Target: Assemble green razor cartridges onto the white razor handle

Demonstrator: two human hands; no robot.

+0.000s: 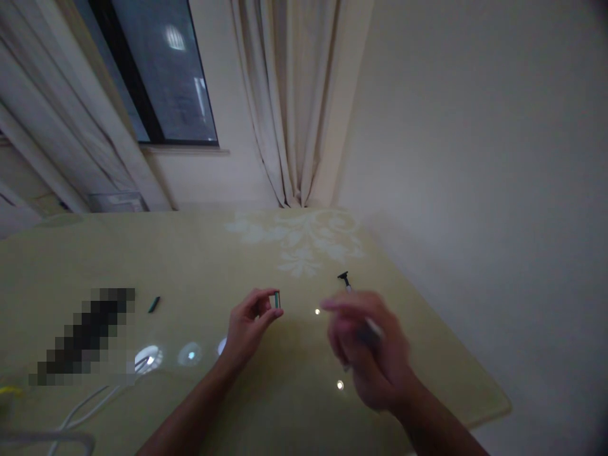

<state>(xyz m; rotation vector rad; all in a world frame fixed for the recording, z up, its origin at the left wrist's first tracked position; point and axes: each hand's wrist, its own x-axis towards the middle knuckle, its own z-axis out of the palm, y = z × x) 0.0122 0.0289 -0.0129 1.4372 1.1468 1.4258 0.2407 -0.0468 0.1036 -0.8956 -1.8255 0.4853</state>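
Observation:
Between thumb and fingertips, my left hand (249, 316) pinches a small razor cartridge (277, 299), upright with a green strip along it. My right hand (368, 348), smeared by motion, is closed around a dark and silver piece (372, 332) that looks like a razor handle; most of it is hidden in the fingers. Just beyond that hand shows a razor (343, 277) with a dark head, its lower part covered by the hand. Farther left, a second razor cartridge (154, 304), dark with green, lies on the table (294, 405).
A pixelated dark long object (88, 332) lies on the left of the table. White cables (90, 405) curl at the lower left, near something yellow (9, 390). A wall (498, 190) borders the right side; curtains (294, 101) and a window (166, 69) are behind.

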